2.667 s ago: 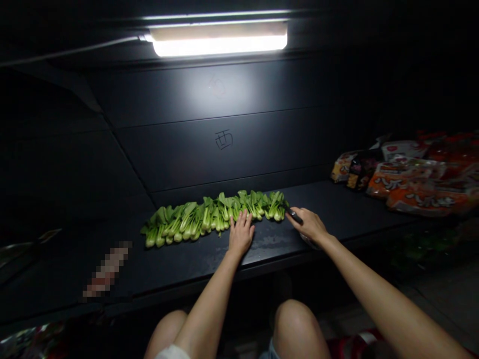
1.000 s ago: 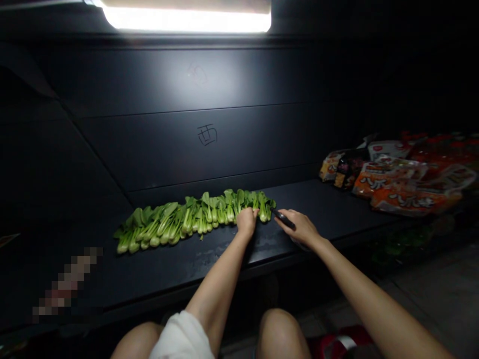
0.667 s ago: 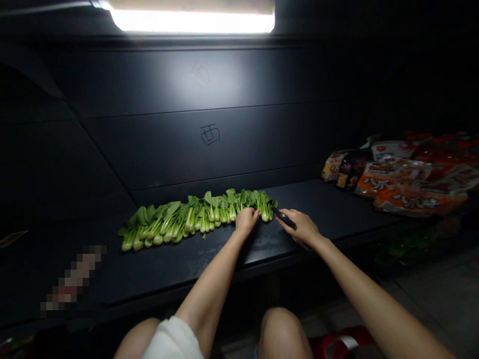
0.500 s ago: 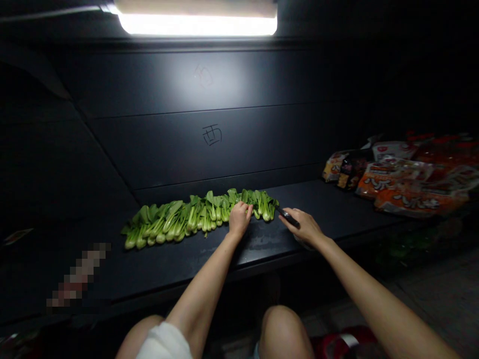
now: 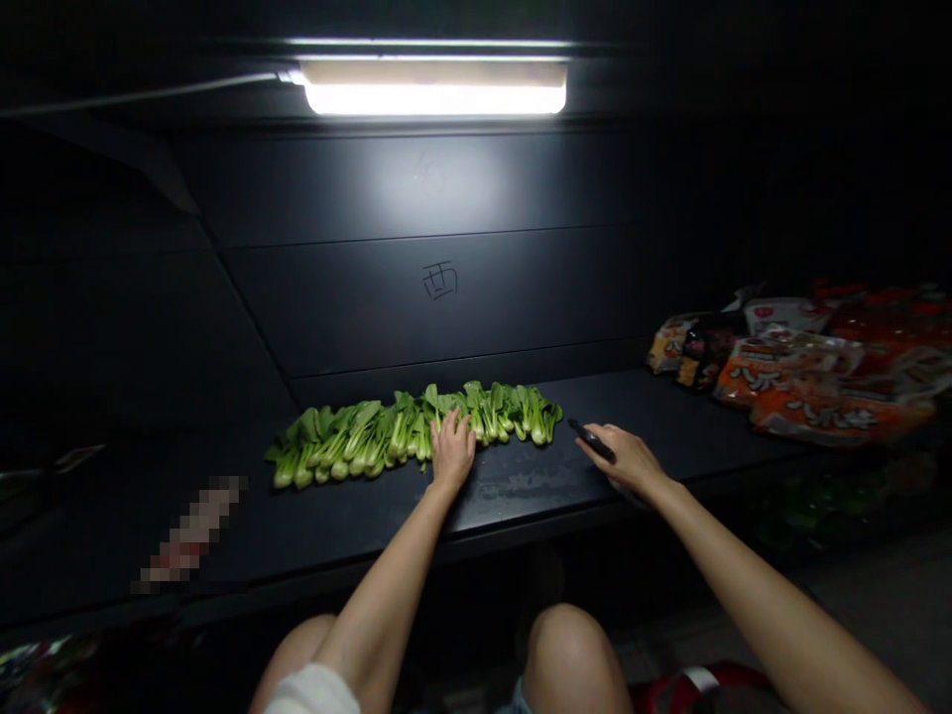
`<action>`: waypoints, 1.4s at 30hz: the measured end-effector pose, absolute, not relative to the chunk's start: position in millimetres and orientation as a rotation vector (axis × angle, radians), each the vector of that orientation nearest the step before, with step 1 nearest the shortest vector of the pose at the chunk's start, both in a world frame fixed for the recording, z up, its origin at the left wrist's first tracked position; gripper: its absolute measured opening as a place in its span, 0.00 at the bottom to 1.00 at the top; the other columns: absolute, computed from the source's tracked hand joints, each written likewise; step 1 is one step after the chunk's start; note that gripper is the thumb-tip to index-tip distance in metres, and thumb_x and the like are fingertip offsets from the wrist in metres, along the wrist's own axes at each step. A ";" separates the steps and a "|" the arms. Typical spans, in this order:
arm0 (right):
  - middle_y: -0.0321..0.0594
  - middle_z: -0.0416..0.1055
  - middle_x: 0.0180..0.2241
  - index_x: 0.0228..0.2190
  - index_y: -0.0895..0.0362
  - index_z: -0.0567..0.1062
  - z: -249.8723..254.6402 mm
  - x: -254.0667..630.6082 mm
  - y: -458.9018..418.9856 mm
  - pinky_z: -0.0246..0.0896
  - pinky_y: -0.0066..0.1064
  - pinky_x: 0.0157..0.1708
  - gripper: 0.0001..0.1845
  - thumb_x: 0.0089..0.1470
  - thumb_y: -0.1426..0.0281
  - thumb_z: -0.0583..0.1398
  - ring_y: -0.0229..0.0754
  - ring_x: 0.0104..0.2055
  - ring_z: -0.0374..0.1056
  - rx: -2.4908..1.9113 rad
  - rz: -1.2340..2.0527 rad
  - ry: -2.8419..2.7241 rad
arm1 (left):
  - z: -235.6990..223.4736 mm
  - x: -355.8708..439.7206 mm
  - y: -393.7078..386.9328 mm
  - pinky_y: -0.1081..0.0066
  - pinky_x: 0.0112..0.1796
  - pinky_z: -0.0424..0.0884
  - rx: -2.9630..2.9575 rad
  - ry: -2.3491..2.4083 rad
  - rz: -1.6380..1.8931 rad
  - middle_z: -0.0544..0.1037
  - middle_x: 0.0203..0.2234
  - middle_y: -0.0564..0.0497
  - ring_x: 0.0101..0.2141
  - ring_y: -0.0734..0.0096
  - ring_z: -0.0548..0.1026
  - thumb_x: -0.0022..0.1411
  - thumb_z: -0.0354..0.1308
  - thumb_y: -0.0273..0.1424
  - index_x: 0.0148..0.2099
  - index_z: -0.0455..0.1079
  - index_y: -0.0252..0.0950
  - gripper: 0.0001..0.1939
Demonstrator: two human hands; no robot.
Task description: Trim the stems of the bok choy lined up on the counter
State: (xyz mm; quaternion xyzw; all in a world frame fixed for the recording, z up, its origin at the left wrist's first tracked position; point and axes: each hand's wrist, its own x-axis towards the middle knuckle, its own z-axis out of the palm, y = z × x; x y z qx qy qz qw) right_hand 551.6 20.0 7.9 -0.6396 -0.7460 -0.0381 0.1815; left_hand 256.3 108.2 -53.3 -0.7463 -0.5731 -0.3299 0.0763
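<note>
On shelf [image 5: 661,426], left hand [image 5: 453,449] spread over greens [image 5: 357,441], right hand [image 5: 629,459] gripping tool [image 5: 596,442], bulging bags [image 5: 825,409]

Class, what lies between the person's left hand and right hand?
In the head view, between the left hand and right hand lie bok choy heads on the dark shelf, then the tip of the right hand's black tool.

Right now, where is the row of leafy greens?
In the head view, the row of leafy greens lies near centre on the shelf, left hand over it, right hand beyond its right end.
</note>
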 end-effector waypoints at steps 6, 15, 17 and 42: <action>0.41 0.75 0.35 0.40 0.52 0.74 12.1 552.2 15.0 0.58 0.28 0.34 0.17 0.60 0.57 0.50 0.43 0.37 0.71 -1.919 -0.112 -2.182 | -53.7 248.4 107.8 0.44 0.60 0.51 -2.240 -1.741 -0.968 0.66 0.58 0.40 0.60 0.57 0.61 0.65 0.45 0.32 0.57 0.65 0.38 0.20; 0.42 0.74 0.36 0.41 0.53 0.74 17.3 538.0 11.3 0.58 0.28 0.34 0.18 0.61 0.58 0.49 0.43 0.37 0.71 -1.849 -0.159 -2.233 | -54.2 238.1 104.7 0.46 0.60 0.50 -2.230 -1.748 -0.939 0.66 0.58 0.40 0.61 0.57 0.60 0.66 0.44 0.32 0.58 0.64 0.35 0.20; 0.43 0.74 0.38 0.42 0.53 0.73 18.1 531.6 12.4 0.59 0.28 0.35 0.18 0.61 0.59 0.49 0.43 0.39 0.71 -1.806 -0.170 -2.254 | -54.3 235.8 103.9 0.45 0.60 0.51 -2.225 -1.744 -0.941 0.66 0.58 0.40 0.61 0.57 0.60 0.66 0.44 0.32 0.58 0.64 0.36 0.21; 0.46 0.75 0.43 0.45 0.56 0.72 10.7 474.5 36.3 0.61 0.31 0.43 0.17 0.62 0.62 0.51 0.45 0.46 0.70 -1.686 -0.160 -2.327 | -77.6 190.6 94.8 0.52 0.63 0.46 -2.240 -1.657 -0.663 0.63 0.61 0.43 0.62 0.60 0.58 0.67 0.42 0.35 0.63 0.58 0.35 0.24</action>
